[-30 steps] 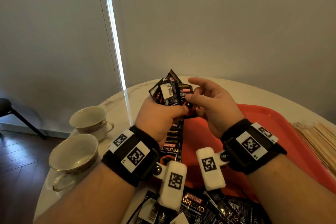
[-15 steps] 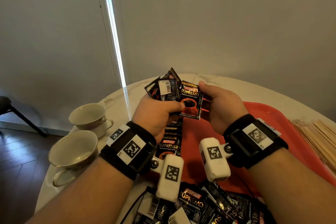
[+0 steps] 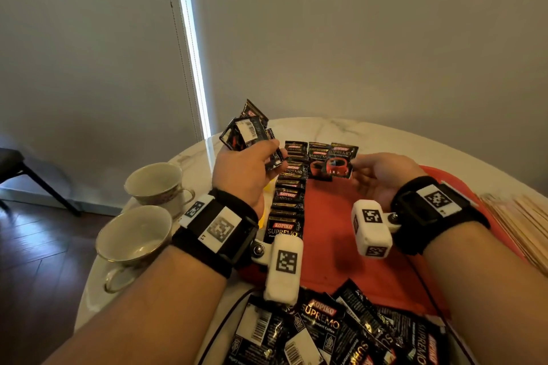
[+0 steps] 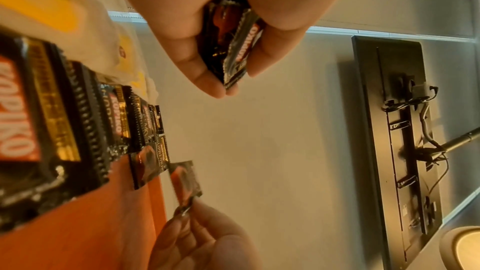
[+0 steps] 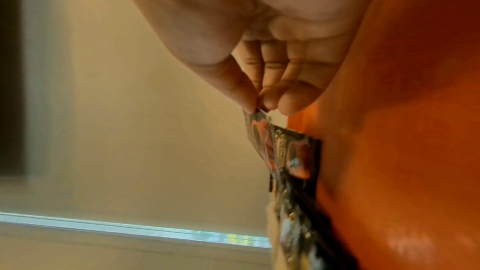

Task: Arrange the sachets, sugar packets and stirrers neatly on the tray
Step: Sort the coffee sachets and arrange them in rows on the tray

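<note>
My left hand [image 3: 252, 166] grips a fanned bunch of black coffee sachets [image 3: 243, 133] above the red tray's [image 3: 341, 231] far left corner; the same bunch of sachets [image 4: 233, 48] shows between its curled fingers in the left wrist view. My right hand [image 3: 382, 172] pinches one sachet [image 3: 341, 161] by its corner, holding it beside another at the tray's far edge. That pinched sachet [image 5: 259, 141] hangs from thumb and fingertip in the right wrist view. A column of overlapping sachets [image 3: 289, 198] runs along the tray's left side.
Two empty teacups [image 3: 157, 184] [image 3: 133, 234] stand on the round marble table [image 3: 370, 133] to the left. A loose pile of sachets [image 3: 341, 332] lies at the near edge. Wooden stirrers [image 3: 522, 222] are stacked right of the tray. Yellow packets [image 4: 44, 7] lie beside the column.
My right hand took one sachet from the left hand's bunch and carried it right and down to the tray's far edge. The hands have moved apart.
</note>
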Demonstrator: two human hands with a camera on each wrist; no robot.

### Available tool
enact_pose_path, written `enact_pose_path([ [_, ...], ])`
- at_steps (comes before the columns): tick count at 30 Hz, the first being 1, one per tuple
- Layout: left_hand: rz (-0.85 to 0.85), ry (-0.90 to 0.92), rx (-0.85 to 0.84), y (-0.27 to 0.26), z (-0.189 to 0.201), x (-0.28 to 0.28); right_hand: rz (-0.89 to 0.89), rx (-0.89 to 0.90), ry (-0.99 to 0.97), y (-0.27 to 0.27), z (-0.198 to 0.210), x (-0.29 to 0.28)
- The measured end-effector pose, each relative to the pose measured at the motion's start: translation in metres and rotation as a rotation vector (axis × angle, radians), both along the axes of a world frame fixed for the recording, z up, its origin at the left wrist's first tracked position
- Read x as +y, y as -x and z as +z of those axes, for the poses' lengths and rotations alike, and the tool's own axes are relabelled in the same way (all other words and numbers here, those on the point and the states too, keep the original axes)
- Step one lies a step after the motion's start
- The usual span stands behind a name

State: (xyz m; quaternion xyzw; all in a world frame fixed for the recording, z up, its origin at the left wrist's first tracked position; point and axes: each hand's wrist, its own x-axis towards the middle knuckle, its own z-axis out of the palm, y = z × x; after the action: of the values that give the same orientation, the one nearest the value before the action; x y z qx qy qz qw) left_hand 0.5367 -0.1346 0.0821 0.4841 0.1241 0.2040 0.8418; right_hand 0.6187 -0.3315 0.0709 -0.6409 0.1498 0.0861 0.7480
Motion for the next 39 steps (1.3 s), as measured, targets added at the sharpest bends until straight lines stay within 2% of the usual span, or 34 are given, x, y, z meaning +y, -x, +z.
enact_pose_path([
  [4,-0.005,0.001,-0.002,0.000,0.000,-0.001,0.061,0.036,0.216,-0.012,-0.011,0.005],
  [10,-0.002,-0.016,-0.020,0.000,0.000,0.000,0.110,0.005,0.381,-0.023,-0.008,0.020],
  [20,-0.045,-0.008,-0.025,0.002,0.002,0.000,0.112,0.021,0.478,-0.024,-0.003,0.027],
  [25,-0.139,0.054,0.021,0.007,0.006,-0.004,0.202,0.043,0.357,-0.020,-0.001,0.023],
  [29,-0.203,0.004,0.030,0.010,0.004,-0.007,0.121,-0.017,0.131,-0.007,0.004,0.016],
  [32,-0.239,-0.060,0.049,0.011,0.002,-0.010,0.242,-0.112,0.020,0.020,0.017,0.015],
  [36,-0.341,-0.192,0.065,0.016,0.001,-0.014,0.500,-0.248,0.014,0.045,0.024,0.022],
  [39,-0.369,-0.256,0.071,0.021,0.002,-0.016,0.486,-0.338,0.042,0.048,0.020,0.028],
])
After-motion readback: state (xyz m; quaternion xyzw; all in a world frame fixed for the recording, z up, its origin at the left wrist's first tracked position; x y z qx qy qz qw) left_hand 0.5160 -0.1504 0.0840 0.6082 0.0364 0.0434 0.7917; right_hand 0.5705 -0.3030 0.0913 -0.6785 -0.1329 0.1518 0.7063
